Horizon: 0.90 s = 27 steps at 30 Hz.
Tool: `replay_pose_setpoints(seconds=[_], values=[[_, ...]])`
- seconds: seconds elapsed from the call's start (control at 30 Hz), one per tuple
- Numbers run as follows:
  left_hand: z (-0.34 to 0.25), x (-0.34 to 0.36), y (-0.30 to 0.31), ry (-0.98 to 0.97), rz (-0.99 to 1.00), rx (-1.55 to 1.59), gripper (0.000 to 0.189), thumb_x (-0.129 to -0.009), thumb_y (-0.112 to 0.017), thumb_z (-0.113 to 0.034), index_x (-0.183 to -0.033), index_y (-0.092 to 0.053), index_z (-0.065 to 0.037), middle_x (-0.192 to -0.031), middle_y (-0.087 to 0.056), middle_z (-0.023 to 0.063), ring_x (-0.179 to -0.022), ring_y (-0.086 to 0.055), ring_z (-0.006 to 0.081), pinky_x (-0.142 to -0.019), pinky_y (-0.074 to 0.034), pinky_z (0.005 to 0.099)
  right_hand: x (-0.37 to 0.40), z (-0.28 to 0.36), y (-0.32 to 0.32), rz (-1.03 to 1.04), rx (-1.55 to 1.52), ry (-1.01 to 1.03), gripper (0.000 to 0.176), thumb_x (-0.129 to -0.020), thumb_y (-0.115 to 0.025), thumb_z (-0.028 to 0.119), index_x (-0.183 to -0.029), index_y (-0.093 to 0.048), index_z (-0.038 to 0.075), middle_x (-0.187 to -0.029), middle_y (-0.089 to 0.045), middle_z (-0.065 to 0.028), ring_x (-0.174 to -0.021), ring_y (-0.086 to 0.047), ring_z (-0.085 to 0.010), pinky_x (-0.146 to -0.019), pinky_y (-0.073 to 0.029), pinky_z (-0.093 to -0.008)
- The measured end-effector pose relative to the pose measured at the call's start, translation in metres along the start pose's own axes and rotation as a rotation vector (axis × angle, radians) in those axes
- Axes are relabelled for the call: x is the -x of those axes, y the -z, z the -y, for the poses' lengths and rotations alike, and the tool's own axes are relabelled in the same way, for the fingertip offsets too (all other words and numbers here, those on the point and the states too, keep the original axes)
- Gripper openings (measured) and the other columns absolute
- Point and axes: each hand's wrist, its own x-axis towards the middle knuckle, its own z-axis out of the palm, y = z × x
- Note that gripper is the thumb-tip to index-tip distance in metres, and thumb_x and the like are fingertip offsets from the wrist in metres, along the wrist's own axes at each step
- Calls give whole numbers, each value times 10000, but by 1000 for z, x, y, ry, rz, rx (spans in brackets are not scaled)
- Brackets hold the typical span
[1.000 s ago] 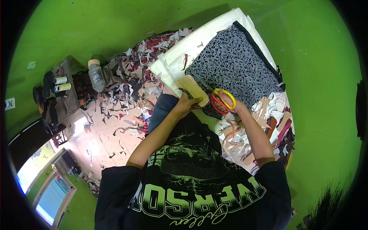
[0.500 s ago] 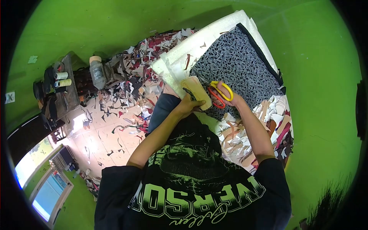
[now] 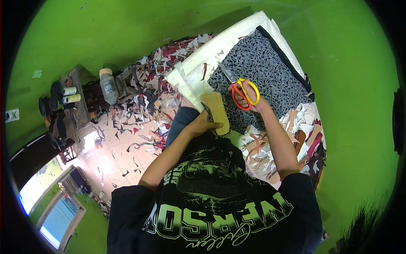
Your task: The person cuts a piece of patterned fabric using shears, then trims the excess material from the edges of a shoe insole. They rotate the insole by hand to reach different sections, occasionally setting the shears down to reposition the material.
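My left hand (image 3: 204,124) grips a yellowish sole-shaped piece (image 3: 216,111) near its lower end, thumb on top. To its right, my right hand (image 3: 246,98) has its fingers in the handles of scissors (image 3: 233,78), one loop red and one yellow. The blades point up and to the left, apart from the sole-shaped piece. Beneath the scissors lies a grey and black patterned mat (image 3: 270,63) with a black edge, on a white slab (image 3: 245,31). A small dark red scrap (image 3: 204,71) rests on the slab left of the blades.
Cut scraps (image 3: 262,148) pile up at the lower right of the mat. More scraps (image 3: 156,72) cover the floor at the left. A wooden stand (image 3: 80,101) holds thread spools (image 3: 71,98), with a bottle (image 3: 108,86) beside it. Green walls surround the space.
The scissors have moved away from the sole-shaped piece and their blades now show. My left hand has moved slightly down and left, and the piece stands more upright in view.
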Motion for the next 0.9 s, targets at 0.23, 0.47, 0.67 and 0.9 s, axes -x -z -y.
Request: replay_pose_setpoints(seconds=[0.23, 0.47, 0.67, 0.9], values=[[-50, 23, -11, -167, 5, -388, 756, -774, -808, -96, -1381, -366, -8, -1215, -572, 94, -1108, -580, 191, -954, -492, 339, 55, -5, -74, -218, 268, 289, 449, -795, -777, 106, -1172, -538, 57, -755, -542, 26, -598, -509, -72, -514, -410, -204], [-76, 31, -16, -265, -16, -608, 690, -793, -795, -121, -1359, -417, -9, -1225, -564, 79, -1105, -551, 155, -954, -452, 308, 77, -28, -127, -488, 22, 569, 446, -741, -771, -48, -1120, -560, 56, -801, -547, 46, -708, -498, -29, -642, -417, -193], [-126, 25, -60, -453, -142, -241, 300, -967, -604, -139, -1220, -578, 22, -1002, -670, 34, -863, -605, 76, -769, -496, 233, 106, -15, -161, -682, -83, 644, 447, -733, -785, -33, -1120, -586, 65, -841, -545, 51, -742, -507, -32, -673, -422, -184], [-173, 17, -102, -446, -29, -204, 224, -933, -656, -120, -1106, -635, 21, -907, -700, 50, -768, -641, 86, -690, -526, 240, 127, 7, -202, -903, -145, 746, 481, -735, -805, 6, -1151, -569, 60, -843, -545, 43, -750, -510, -36, -670, -428, -197]])
